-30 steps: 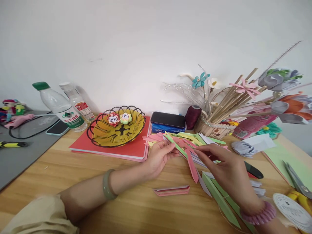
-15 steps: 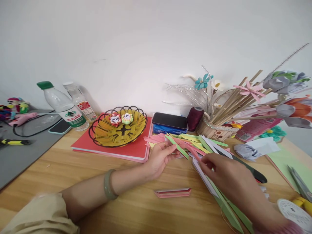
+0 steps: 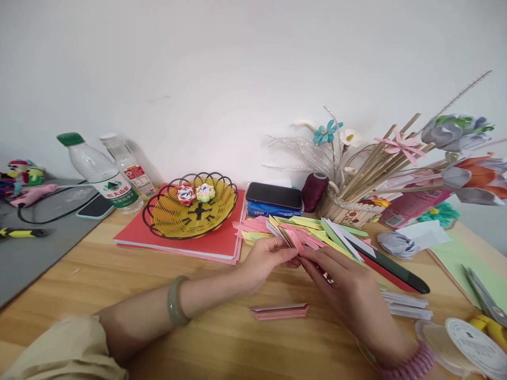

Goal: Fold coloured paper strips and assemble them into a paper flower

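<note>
Left hand closed, grip pinching one end of the bundle of folded pink, green and yellow paper strips, toward the far edge of the wooden surface. Right hand meeting it, fingertips closed on the same bundle. Small folded pink paper piece lying alone nearer the front edge. Black and yellow wire basket on a red folder at far left

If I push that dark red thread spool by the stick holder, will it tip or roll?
The thread spool stands upright on its flat end and looks squat, so a low push would probably slide it rather than tip it. If knocked over, its round body would likely roll. The stick holder and the black case close beside it would probably stop it.
</note>
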Tool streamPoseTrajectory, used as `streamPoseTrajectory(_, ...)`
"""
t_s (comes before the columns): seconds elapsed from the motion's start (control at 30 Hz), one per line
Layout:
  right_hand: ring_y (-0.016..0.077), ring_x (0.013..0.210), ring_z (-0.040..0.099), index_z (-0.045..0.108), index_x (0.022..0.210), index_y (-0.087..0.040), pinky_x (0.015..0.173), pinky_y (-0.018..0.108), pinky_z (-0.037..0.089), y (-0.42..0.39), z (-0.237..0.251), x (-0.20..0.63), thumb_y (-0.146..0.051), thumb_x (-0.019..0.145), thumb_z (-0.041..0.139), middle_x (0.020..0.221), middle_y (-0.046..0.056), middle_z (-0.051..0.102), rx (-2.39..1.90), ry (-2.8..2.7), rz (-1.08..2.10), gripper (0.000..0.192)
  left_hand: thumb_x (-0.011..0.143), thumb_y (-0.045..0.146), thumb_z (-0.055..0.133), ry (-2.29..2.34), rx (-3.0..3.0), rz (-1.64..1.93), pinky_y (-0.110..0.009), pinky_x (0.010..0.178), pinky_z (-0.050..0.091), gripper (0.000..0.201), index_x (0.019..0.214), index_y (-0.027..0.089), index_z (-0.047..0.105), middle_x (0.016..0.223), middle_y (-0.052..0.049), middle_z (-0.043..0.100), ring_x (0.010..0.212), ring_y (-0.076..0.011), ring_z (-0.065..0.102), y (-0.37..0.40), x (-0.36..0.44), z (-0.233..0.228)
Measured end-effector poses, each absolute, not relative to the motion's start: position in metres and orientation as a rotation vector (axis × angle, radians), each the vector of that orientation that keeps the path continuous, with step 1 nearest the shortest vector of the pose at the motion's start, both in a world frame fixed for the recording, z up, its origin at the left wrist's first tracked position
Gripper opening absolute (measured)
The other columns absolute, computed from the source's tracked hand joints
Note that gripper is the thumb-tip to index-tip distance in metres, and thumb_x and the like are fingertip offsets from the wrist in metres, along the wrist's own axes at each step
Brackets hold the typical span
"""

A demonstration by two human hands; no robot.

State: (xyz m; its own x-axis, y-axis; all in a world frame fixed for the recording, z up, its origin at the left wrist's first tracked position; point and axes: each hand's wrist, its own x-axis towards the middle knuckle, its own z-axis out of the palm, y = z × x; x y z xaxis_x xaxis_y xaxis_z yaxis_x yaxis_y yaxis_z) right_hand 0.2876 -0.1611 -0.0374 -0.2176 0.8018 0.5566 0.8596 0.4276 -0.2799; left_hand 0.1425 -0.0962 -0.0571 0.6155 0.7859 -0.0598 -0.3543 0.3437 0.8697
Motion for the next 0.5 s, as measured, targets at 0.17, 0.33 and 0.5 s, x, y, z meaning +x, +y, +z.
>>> streamPoseTrajectory(0.17,0.0166,0.079,0.06,0.057,0.101,-0.017,0.066,0.029,0.048,-0.159,-0.0365,0.2878,-0.018,0.086,0.044,0.091,0.007,0.062,-1.388,-2.069,0.003,0.02,0.068,0.027,0.067,0.525,0.978,0.797,-0.025,0.069,0.042,0.017,0.072,0.011,0.064,0.067,-0.001,0.061,0.066,-0.0103,0.054,-0.0954,0.142,-0.0581)
streamPoseTrajectory(0.33,0.0163,0.077,0.058,0.057,0.097,-0.019,0.064,0.029,0.047,-0.1583,-0.0346,0.2878,-0.02,0.087,0.042,0.088,0.006,0.059,-1.428,-2.1,0.08,0.018,0.069,0.028,0.065,0.547,1.054,0.791,-0.022,0.065,0.041,0.017,0.072,0.012,0.063,0.066,-0.001,0.061,0.064,-0.0095,0.054,-0.0931,0.1412,-0.0604)
streamPoseTrajectory(0.5,0.0132,0.065,0.056,0.053,0.093,-0.02,0.055,0.026,0.045,-0.1597,-0.032,0.2857,-0.022,0.085,0.047,0.076,0.002,0.059,-1.466,-2.02,0.091,0.01,0.069,0.032,0.063,0.683,1.194,0.835,-0.02,0.055,0.039,0.022,0.061,0.012,0.059,0.056,0.002,0.057,0.054,-0.008,0.05,-0.0914,0.1408,-0.0588)
